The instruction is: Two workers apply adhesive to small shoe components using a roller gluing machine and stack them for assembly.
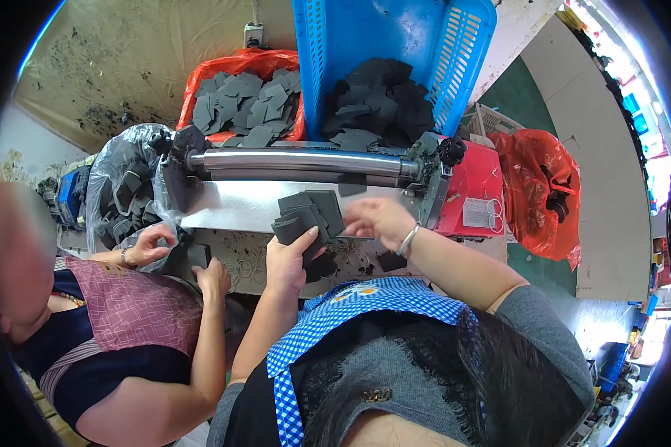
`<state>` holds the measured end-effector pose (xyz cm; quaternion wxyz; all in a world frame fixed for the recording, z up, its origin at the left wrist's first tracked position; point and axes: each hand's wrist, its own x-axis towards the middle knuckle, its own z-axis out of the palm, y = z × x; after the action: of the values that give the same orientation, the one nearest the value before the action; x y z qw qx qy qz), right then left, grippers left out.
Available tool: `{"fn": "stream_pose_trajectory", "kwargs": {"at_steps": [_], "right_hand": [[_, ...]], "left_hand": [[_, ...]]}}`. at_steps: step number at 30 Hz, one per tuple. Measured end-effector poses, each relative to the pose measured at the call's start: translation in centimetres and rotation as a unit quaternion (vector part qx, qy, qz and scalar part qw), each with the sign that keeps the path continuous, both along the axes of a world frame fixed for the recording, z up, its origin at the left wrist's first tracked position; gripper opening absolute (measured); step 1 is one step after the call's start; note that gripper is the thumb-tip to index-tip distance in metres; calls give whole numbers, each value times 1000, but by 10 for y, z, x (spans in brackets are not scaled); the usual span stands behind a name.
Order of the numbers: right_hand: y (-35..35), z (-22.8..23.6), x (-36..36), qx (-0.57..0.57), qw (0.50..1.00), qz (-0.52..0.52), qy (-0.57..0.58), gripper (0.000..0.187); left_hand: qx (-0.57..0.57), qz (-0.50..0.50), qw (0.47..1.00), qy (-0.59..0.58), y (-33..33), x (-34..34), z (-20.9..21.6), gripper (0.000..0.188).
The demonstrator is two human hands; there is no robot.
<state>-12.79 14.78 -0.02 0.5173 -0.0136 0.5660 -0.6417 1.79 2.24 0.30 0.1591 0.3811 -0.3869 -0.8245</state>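
Observation:
My left hand (pixel 285 262) grips a fanned stack of thin dark grey foam-like squares (pixel 306 212), thumb across their near edge. Just right of the stack, my right hand (pixel 380 222) has its fingers bent and apart, with nothing visible in them; a bracelet circles its wrist. Beyond both hands is a roller machine with a long shiny metal roller (pixel 298 160) and a pale metal plate (pixel 238 205) in front of it. One dark square (pixel 353 184) lies flat at the plate's far edge, against the roller.
Behind the machine stand a red bag (pixel 188 97) and a blue basket (pixel 313 74), both with dark grey pieces. A clear bag (pixel 101 182) of pieces sits left, another red bag (pixel 533 171) right. At left, a co-worker's hand (pixel 215 279) holds a dark piece.

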Motion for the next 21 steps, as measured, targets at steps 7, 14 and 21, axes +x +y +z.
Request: {"fn": "stream_pose_trajectory", "kwargs": {"at_steps": [7,14,21], "right_hand": [[1,1,3,48,995,76,-33,22],[-3,14,-1,51,998,-23,-16,24],[7,-10,-12,76,996,-3,-42,21]], "left_hand": [[5,-10,1000,16,2,0,0,22],[-16,0,1000,-5,-2,2,-2,22],[-27,21,999,-14,-4,2,-4,22]]}}
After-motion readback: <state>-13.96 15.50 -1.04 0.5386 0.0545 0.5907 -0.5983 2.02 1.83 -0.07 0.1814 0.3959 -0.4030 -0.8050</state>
